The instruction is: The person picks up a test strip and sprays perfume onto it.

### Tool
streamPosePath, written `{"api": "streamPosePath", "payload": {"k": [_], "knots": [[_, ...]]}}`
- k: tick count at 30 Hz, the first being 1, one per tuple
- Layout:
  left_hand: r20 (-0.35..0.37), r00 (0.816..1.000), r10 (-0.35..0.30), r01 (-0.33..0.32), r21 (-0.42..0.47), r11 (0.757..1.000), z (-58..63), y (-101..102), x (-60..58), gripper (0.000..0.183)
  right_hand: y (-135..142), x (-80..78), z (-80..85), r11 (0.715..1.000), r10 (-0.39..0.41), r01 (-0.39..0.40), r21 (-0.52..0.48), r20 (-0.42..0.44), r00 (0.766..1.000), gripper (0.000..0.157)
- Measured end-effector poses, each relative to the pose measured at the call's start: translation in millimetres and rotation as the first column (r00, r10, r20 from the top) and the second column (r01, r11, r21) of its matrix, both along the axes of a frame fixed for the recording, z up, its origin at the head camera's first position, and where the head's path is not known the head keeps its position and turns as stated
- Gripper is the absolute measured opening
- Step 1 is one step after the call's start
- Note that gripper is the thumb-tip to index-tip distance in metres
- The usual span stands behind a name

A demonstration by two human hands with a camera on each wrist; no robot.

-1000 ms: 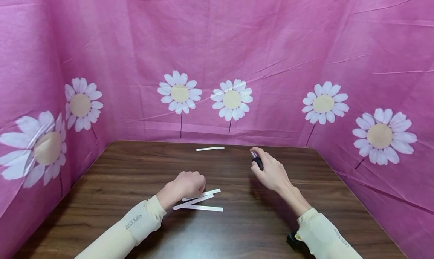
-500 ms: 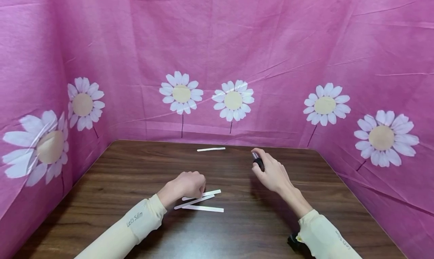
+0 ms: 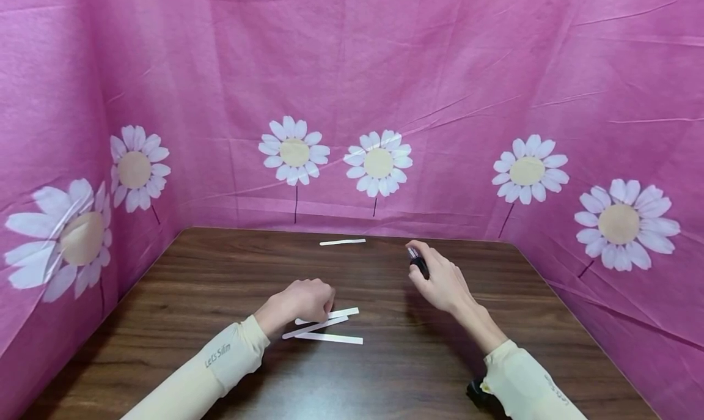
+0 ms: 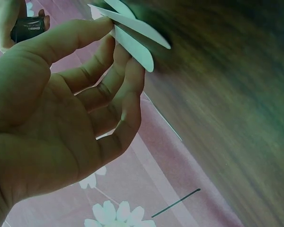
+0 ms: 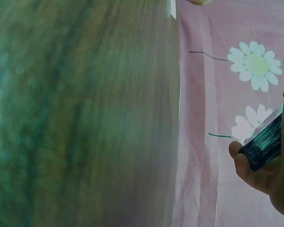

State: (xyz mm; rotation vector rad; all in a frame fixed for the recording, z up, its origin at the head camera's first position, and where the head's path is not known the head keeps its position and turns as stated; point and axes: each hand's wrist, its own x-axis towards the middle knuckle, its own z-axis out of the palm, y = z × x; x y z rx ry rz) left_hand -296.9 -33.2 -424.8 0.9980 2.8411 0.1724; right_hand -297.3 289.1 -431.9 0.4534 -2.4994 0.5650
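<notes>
My left hand pinches a white paper strip between thumb and fingertips, low over the table. Two more strips fan out just nearer to me, a slanted strip and a lower strip. Seen from the left wrist, the rounded end of a strip shows beside the fingertips; the pinch itself is partly hidden. On the right, my right hand grips a small dark spray bottle, raised above the table. The index finger bends over its top. In the right wrist view the bottle looks glossy black with a clear side.
A single white strip lies by the far edge of the brown wooden table. Pink cloth with printed daisies surrounds the table's back and sides. A dark object, partly hidden by my right sleeve, shows near the front right.
The head view has shifted very slightly. Both hands keep their places and hold the same things.
</notes>
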Motion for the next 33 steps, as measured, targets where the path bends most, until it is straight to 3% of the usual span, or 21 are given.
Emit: {"api": "streamPosePath", "payload": {"k": [24,33], "knots": [[0.077,0.995,-0.063,0.057,0.075,0.996,0.0,-7.8,-5.0,0.022,-1.4,4.5,1.1,0.997,0.072,-0.073,-0.026,-0.032,0.997,0.048],[0.067,0.996,-0.066,0.061,0.084,0.995,2.6,-8.4,-5.5,0.021,-3.2,4.9,2.4,0.997,0.075,-0.075,-0.023,-0.029,0.997,0.048]]}}
